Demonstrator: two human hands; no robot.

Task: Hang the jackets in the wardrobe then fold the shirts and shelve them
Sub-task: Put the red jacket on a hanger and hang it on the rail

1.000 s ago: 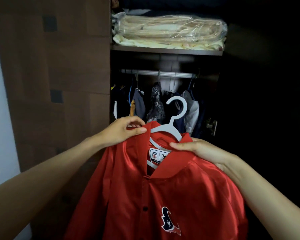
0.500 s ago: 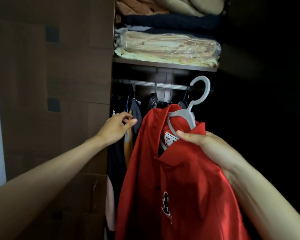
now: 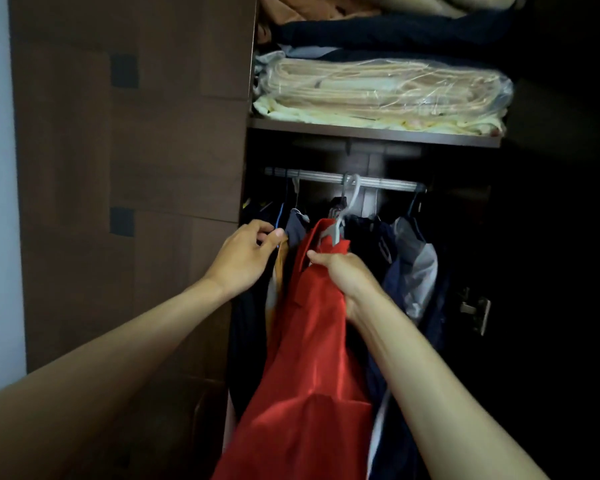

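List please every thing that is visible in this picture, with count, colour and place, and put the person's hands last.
red jacket: 1, red, on a hanger, in front of the hanging clothes
hanger: 1, pale grey, hook at the rail
rail: 1, silver, under the shelf
hanging clothes: several, mostly dark, on the rail
shelf: 1, brown, above the rail
bagged bedding: 1 bundle, cream, on the shelf
wardrobe door: 1, brown, left
left hand: holds garments at left
right hand: grips the jacket collar
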